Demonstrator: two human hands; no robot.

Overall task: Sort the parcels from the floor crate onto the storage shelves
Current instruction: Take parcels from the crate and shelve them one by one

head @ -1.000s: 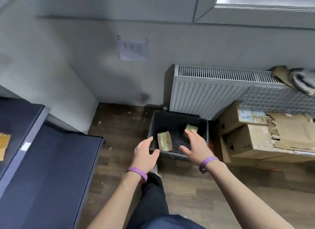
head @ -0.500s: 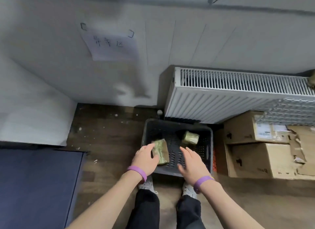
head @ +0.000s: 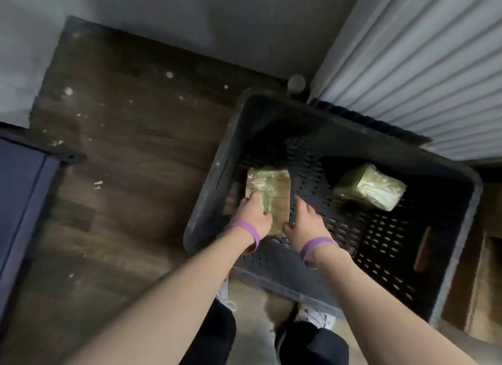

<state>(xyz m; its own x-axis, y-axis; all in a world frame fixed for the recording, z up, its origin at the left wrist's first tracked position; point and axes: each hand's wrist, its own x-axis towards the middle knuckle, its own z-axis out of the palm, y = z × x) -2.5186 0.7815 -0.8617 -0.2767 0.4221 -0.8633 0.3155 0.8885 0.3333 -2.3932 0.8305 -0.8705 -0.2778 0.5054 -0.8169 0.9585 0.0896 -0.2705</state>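
L hand [head: 254,215] lies w/ fingers laid on the flat brown tape-wrapped parcel [head: 274,185]; R hand [head: 305,223] is spread, fingers straight along its right edge. Parcel lies at left inside the dark perforated plastic crate [head: 214,179]; a blocky greenish wrapped parcel [head: 369,186] sits apart at back right.

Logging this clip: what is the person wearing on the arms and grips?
The left arm and right arm are bare, with no sleeves in view. The left grip and right grip are ungloved. Each wrist carries a plain purple band: left wristband, right wristband.
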